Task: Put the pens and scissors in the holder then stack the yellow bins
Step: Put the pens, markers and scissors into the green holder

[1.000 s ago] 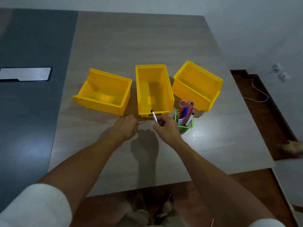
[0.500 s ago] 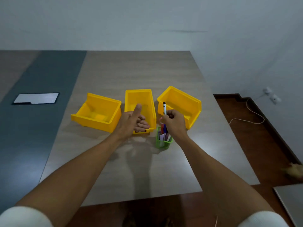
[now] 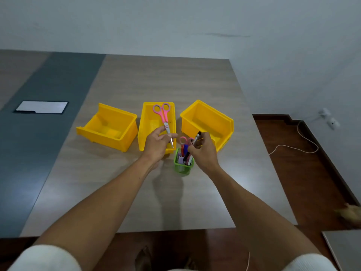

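Three yellow bins stand in a row on the table: a left bin, a middle bin and a right bin. In front of them stands a green holder with pens and another pink-handled pair of scissors inside. My left hand grips pink scissors by the blades, handles pointing up, over the middle bin. My right hand holds a black marker tilted just above the holder.
A grey wooden table with a dark strip and a flat metal plate on the left. The table's right edge drops to a brown floor with a white cable. A wall lies behind.
My left hand, open half a second ago, now holds pink scissors above the middle bin. My right hand has lowered the marker toward the holder. The camera has tilted up.
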`<move>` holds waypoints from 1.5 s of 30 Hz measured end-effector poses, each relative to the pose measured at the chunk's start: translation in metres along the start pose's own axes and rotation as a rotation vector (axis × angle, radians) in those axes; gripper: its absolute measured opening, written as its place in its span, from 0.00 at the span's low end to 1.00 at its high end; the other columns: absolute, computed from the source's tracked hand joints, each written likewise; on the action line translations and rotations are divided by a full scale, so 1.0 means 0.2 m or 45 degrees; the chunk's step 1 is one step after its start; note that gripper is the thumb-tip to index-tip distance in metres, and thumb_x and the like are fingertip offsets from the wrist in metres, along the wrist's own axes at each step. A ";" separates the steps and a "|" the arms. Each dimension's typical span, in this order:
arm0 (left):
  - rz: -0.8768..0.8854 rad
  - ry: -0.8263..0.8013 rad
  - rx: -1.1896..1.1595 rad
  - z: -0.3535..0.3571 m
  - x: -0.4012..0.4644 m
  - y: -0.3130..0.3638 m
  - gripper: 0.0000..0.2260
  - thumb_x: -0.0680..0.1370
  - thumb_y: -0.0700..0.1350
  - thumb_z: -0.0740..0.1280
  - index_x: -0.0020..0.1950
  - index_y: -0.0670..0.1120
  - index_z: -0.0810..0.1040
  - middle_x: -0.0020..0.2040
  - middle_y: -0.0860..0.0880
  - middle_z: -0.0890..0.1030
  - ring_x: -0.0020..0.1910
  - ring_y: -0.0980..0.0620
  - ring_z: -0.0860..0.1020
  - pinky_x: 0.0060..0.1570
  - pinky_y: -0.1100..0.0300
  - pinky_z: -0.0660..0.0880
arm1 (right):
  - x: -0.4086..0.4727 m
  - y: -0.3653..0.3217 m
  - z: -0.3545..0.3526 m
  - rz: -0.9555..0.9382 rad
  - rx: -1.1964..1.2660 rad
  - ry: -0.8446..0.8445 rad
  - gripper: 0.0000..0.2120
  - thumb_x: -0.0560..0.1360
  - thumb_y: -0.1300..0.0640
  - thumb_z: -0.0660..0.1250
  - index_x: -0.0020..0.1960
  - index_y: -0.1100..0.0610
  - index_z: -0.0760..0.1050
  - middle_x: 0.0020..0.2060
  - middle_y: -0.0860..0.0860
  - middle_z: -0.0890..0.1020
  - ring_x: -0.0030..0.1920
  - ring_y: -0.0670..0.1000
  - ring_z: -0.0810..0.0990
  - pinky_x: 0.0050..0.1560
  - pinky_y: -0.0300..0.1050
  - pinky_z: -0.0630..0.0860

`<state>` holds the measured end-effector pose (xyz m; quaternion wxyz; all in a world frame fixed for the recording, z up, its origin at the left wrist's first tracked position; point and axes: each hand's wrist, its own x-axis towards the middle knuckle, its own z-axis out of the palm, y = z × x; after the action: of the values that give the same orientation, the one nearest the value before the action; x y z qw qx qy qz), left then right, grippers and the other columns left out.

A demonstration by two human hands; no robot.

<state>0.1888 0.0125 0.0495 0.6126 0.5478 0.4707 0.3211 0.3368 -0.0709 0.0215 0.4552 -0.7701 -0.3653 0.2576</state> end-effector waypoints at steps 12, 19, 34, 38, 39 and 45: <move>0.199 -0.082 0.620 0.13 0.04 -0.20 0.14 0.76 0.38 0.73 0.40 0.56 0.75 0.36 0.52 0.76 0.34 0.57 0.73 0.33 0.65 0.70 | -0.02 0.16 -0.05 -0.153 -0.259 -0.113 0.12 0.80 0.54 0.69 0.60 0.59 0.80 0.47 0.54 0.85 0.43 0.52 0.81 0.43 0.52 0.82; 0.110 -0.109 0.521 0.10 0.04 -0.33 0.05 0.75 0.42 0.75 0.47 0.44 0.81 0.38 0.52 0.80 0.35 0.57 0.75 0.38 0.59 0.72 | -0.04 0.23 -0.02 -0.158 -0.354 -0.108 0.15 0.77 0.44 0.66 0.56 0.53 0.78 0.43 0.52 0.84 0.42 0.54 0.82 0.41 0.57 0.81; 0.186 -0.059 0.630 0.03 0.08 -0.37 0.05 0.78 0.49 0.72 0.50 0.48 0.81 0.42 0.50 0.82 0.41 0.51 0.79 0.41 0.50 0.78 | -0.03 0.29 0.02 -0.079 -0.620 -0.186 0.13 0.79 0.47 0.67 0.55 0.56 0.76 0.48 0.52 0.81 0.45 0.55 0.79 0.42 0.51 0.78; 0.086 -0.069 0.454 0.02 0.07 -0.41 0.12 0.78 0.48 0.73 0.59 0.47 0.79 0.48 0.45 0.81 0.47 0.48 0.82 0.46 0.50 0.80 | -0.03 0.31 -0.03 0.172 -0.160 -0.199 0.17 0.81 0.53 0.65 0.68 0.57 0.71 0.62 0.54 0.79 0.55 0.53 0.78 0.48 0.50 0.76; 0.043 -0.070 0.440 0.01 0.07 -0.44 0.15 0.78 0.49 0.72 0.63 0.47 0.79 0.51 0.46 0.82 0.51 0.48 0.82 0.51 0.50 0.81 | -0.03 0.32 -0.04 0.212 -0.097 -0.265 0.20 0.81 0.55 0.65 0.72 0.56 0.69 0.66 0.54 0.77 0.58 0.53 0.78 0.51 0.52 0.78; -0.236 -0.192 0.174 0.06 0.01 -0.52 0.18 0.84 0.42 0.62 0.75 0.48 0.73 0.67 0.50 0.81 0.66 0.50 0.78 0.63 0.56 0.75 | -0.04 0.42 0.03 0.109 0.003 -0.517 0.27 0.78 0.55 0.68 0.75 0.43 0.68 0.70 0.45 0.78 0.71 0.49 0.75 0.72 0.59 0.73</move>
<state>0.1878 -0.0096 -0.0527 0.6344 0.5650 0.4928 0.1882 0.3554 -0.1000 -0.0563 0.3618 -0.7166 -0.4162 0.4271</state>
